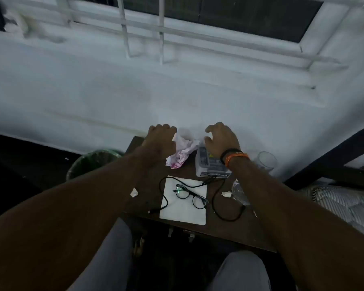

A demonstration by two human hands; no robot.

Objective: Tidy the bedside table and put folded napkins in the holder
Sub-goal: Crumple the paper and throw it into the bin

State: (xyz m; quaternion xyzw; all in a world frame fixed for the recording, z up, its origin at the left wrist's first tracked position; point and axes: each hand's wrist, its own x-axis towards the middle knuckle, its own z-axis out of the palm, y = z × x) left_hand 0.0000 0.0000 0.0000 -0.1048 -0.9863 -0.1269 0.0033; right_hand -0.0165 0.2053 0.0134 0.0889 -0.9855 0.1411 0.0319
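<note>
A crumpled white napkin with pink marks (pixel 182 151) hangs above the far edge of the dark bedside table (pixel 223 232). My left hand (pixel 160 141) grips its left side with closed fingers. My right hand (pixel 221 138) pinches its right edge, with the other fingers spread. A flat white napkin (pixel 183 211) lies in the middle of the table under black glasses (pixel 189 195). Two small paper scraps (pixel 134 192) (pixel 226 194) lie on either side of it. I cannot make out a napkin holder.
A grey box-shaped device (pixel 210 166) sits at the back right, and its black cable (pixel 216 204) loops across the table. Two clear glasses (pixel 266 161) (pixel 240 192) stand at the right. A green bin (pixel 93 162) is on the floor at left, and a mattress (pixel 345 204) at right.
</note>
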